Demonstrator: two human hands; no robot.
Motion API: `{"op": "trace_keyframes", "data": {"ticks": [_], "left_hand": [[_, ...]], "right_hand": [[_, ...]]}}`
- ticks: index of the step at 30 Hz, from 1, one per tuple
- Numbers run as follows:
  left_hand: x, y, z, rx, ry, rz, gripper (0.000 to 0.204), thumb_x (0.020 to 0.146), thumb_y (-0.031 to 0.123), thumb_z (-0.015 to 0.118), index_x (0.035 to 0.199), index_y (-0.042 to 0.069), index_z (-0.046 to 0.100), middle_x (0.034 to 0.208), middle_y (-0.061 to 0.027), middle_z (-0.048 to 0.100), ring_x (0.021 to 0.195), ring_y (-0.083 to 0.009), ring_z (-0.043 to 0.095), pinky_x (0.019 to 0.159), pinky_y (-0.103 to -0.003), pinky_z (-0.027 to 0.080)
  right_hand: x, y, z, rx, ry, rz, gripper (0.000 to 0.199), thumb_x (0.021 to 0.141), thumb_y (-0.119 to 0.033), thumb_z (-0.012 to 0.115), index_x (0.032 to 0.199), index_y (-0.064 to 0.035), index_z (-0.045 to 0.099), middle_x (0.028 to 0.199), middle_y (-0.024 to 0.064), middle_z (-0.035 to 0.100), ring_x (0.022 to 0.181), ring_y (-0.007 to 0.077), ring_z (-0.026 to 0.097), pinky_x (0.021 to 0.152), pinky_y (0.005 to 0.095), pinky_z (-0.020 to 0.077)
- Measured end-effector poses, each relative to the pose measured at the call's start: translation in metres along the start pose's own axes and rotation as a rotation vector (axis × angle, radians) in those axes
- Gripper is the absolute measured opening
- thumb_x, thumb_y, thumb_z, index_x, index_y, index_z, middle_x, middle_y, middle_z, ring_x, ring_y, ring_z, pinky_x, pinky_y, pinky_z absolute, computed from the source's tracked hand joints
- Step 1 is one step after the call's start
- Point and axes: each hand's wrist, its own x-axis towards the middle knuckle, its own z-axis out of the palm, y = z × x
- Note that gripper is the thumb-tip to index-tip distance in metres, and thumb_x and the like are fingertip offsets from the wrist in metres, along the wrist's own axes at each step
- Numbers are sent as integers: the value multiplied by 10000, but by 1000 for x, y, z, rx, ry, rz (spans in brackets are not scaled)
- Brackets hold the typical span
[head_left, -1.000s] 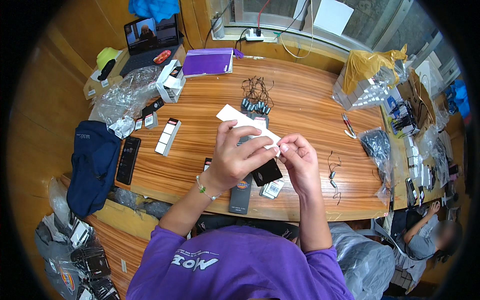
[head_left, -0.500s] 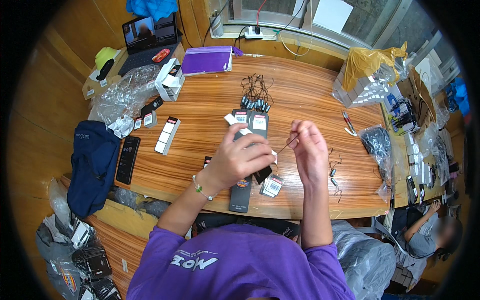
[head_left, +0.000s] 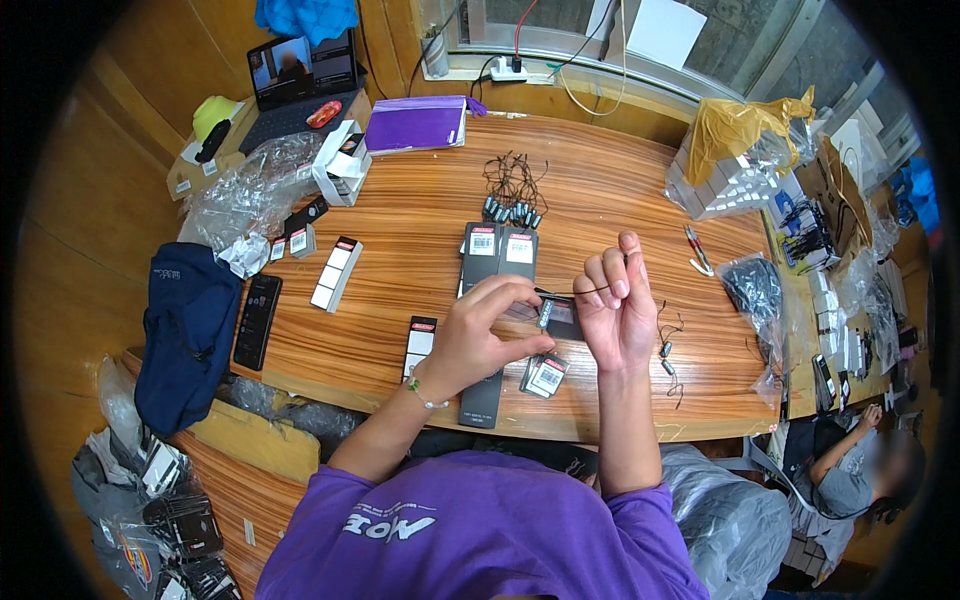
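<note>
A thin black cord with a small grey-blue plastic tag (head_left: 545, 314) is stretched between my hands above the table. The fingertips of my left hand (head_left: 475, 335) are at its left end, the thumb apart below. My right hand (head_left: 615, 305) pinches the other end, one finger raised. Just beneath the cord is a dark card (head_left: 563, 320), partly hidden by my hands; whether it is held or lying I cannot make out. Dark hang tags with white labels (head_left: 518, 248) lie beyond my left hand. A small stack of labelled tags (head_left: 545, 376) lies nearer me.
Several corded tags (head_left: 512, 212) lie bunched farther back, and loose ones (head_left: 666, 350) lie right of my right hand. Pliers (head_left: 697, 248), a phone (head_left: 257, 322), a label strip (head_left: 336, 275) and a purple notebook (head_left: 415, 122) lie around. A person (head_left: 850, 470) sits at far right.
My left hand has lowered and turned, and the white-labelled strip by its fingers no longer shows there. The small plastic tag now shows on the cord. My right hand has turned, raising a finger.
</note>
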Motion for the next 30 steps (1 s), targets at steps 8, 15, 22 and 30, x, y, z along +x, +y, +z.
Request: {"op": "trace_keyframes", "data": {"ticks": [8, 15, 22, 30], "left_hand": [[3, 2, 2, 12, 136, -43, 244, 635, 19, 747, 853, 26, 635, 929, -87, 604, 872, -215, 578, 752, -309, 459], [11, 9, -11, 31, 155, -14, 211, 645, 67, 743, 840, 42, 669, 806, -60, 639, 775, -201, 569, 695, -305, 450], [12, 13, -14, 9, 110, -7, 190, 655, 65, 735, 833, 34, 674, 768, -71, 641, 743, -202, 567, 657, -300, 455], [16, 13, -24, 34, -89, -15, 171, 648, 50, 729, 810, 21, 684, 740, -84, 634, 714, -195, 561, 643, -289, 443]], "right_hand": [[-9, -6, 9, -542, 52, -52, 112, 864, -72, 561, 959, -49, 504, 746, 59, 571, 658, 111, 519, 627, 232, 429], [-20, -2, 23, -1174, 23, -7, 136, 810, 36, 569, 920, 10, 495, 820, 80, 605, 792, 133, 622, 707, 238, 463], [-21, -3, 20, -1281, 19, 21, 127, 788, 32, 597, 862, 3, 498, 779, 66, 592, 778, 129, 619, 700, 242, 461], [-21, -13, 22, -1535, -141, 114, 113, 783, 8, 613, 839, 12, 515, 746, 70, 596, 749, 141, 619, 656, 258, 476]]}}
